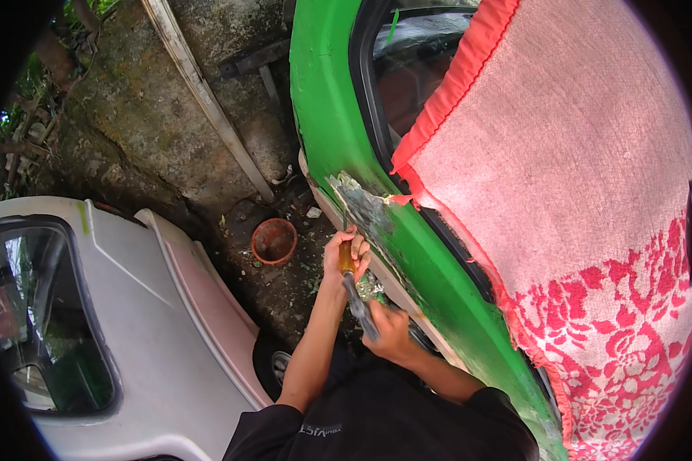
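Note:
My left hand [347,252] is closed round the amber handle [347,258] of a screwdriver-like tool. Its thin shaft points away from me, toward a scraped, bare grey patch [365,206] on the green car body [430,257]. Right behind that handle lies a dark grey metal tool [358,307], perhaps a hammer; its end meets or nearly meets the handle. Fingers curled, my right hand [388,332] grips this grey tool from the right side. How its grip part runs under the fingers is hidden. Around the scraped patch, paint is chipped with ragged pale edges.
A pink and red flowered blanket [546,161] covers the car's top at right. To the left stands a white car [154,307]. An orange-brown pot [274,240] sits on the littered ground between them. A long pale beam [207,100] leans over a mossy slab.

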